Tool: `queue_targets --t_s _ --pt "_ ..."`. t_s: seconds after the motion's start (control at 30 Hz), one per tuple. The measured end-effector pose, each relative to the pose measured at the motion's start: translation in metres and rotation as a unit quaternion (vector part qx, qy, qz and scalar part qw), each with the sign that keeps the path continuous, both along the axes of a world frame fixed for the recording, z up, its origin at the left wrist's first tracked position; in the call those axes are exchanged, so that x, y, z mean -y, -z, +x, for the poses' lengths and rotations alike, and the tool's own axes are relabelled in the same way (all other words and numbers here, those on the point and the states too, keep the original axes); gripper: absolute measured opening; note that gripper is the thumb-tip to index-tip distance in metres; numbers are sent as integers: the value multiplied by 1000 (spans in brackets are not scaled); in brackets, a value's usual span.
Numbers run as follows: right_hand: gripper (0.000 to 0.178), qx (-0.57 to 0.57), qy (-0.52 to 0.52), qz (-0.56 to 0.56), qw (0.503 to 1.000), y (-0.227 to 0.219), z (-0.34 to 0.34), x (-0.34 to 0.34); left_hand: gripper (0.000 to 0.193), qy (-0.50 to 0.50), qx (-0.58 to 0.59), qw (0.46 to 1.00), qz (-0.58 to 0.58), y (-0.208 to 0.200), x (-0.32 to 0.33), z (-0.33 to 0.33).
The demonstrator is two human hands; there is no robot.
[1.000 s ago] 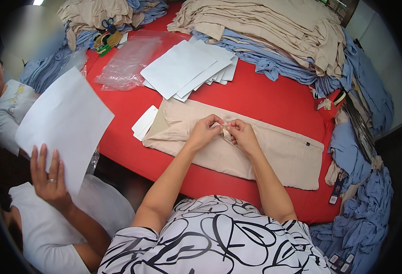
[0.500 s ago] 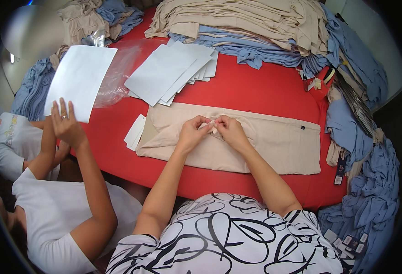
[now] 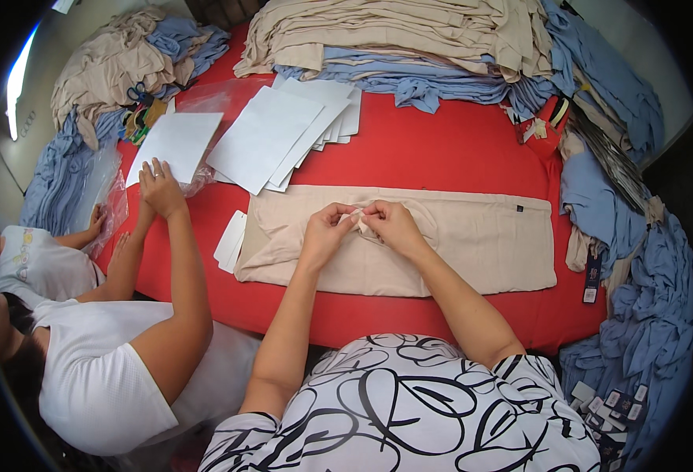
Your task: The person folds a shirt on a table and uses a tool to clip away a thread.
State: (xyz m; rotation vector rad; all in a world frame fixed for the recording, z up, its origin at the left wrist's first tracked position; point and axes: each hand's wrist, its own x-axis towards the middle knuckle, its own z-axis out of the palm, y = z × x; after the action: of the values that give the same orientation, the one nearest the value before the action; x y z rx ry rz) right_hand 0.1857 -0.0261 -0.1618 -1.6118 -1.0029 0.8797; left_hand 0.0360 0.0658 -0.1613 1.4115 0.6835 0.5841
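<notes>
A beige garment lies folded in a long flat shape in front of me, with a small dark label near its right end. Over its middle, my left hand and my right hand come together, fingertips pinching a small gathered bit of the beige cloth between them. Both hands are closed in a pinch. Around the fingers the fabric is bunched into loose folds, and what exactly lies under the fingertips is hidden. Small white cards rest just left of the garment.
White sheets are fanned out on the red table. At left, a co-worker's hand rests on another sheet, over clear plastic. Beige piles and blue garments line the far and right edges. A red pouch sits far right.
My hands keep their pinch on the cloth, nearly in place. The co-worker's white sheet has come down and to the right, from raised to low over the table.
</notes>
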Motion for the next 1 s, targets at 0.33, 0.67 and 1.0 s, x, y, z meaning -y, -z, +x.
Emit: queue_targets --t_s 0.33,0.67,1.0 --pt "17 204 33 80 975 7 -15 1 15 -22 -73 996 45 2 1 1" --pt "17 -29 27 -2 999 -4 0 0 18 -15 1 1000 15 2 2 -1" --pt "19 25 35 28 999 -4 -10 2 15 -14 -13 1000 1 5 -3 -2"
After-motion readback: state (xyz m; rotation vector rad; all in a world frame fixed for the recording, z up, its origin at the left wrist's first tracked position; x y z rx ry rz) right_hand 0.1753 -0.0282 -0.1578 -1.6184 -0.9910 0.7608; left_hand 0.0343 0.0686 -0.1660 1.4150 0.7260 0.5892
